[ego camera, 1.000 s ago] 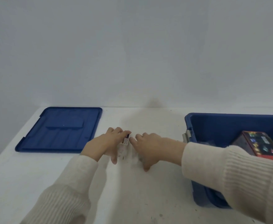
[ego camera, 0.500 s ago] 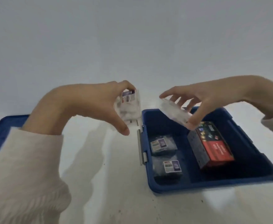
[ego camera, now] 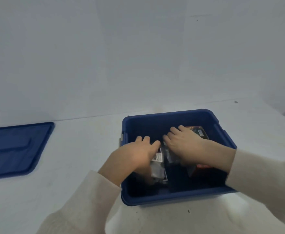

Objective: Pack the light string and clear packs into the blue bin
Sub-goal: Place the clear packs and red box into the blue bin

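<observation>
The blue bin (ego camera: 175,199) stands on the white table, and both my hands are down inside it. My left hand (ego camera: 136,157) holds a clear pack (ego camera: 157,171) with a white label against the bin's left side. Palm down beside it, my right hand (ego camera: 184,146) covers a second clear pack (ego camera: 171,157), which is mostly hidden and looks dark. The red and black light string box (ego camera: 199,131) lies along the bin's right side, partly under my right wrist. The other packs on the bin floor are hidden in shadow.
The bin's blue lid (ego camera: 15,149) lies flat at the table's left. A grey latch (ego camera: 121,141) sits on the bin's left rim. A plain wall rises just behind the table. White tabletop shows between the lid and the bin.
Both hands picked a clear pack up from the table, carried them right over the bin, and have now lowered them inside. The view has swung to centre on the bin.
</observation>
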{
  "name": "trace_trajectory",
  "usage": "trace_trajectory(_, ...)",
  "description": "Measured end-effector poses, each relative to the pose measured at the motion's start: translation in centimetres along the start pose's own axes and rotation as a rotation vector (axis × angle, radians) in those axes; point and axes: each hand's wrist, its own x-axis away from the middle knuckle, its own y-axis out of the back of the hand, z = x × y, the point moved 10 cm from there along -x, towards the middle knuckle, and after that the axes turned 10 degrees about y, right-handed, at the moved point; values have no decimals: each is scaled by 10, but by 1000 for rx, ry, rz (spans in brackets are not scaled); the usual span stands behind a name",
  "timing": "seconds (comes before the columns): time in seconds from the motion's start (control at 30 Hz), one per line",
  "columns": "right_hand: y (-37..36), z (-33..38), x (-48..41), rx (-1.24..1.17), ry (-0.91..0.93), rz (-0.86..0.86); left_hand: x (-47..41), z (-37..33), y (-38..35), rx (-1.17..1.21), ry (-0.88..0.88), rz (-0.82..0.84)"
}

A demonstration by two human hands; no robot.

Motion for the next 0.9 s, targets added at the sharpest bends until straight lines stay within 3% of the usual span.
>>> trace_trajectory(0.2, -3, -1, -8, 42, -16, 38, -5, 4, 1, -7, 41, -33)
trace_trajectory(0.3, 3, -4, 4, -133, 6, -13, -3, 6, 7, 87, 40, -79)
trace_trajectory(0.4, 25, -30, 32, -678, -22, -184, 2, 4, 22, 202, -8, -200)
trace_trajectory(0.5, 26, -41, 50, -1499, -131, -337, 10, -2, 46, 357, -62, -368)
trace_trajectory(0.57, 18, -39, 53, -1759, -167, -413, 13, -5, 55, 474, -83, -415)
trace_trajectory(0.67, 6, -53, 62, -1824, -238, -529, 10, -1, 54, 632, -91, -354)
trace_trajectory(0.9, -13, -76, 73, -1792, -365, -618, -24, 7, 17, 394, 62, -90)
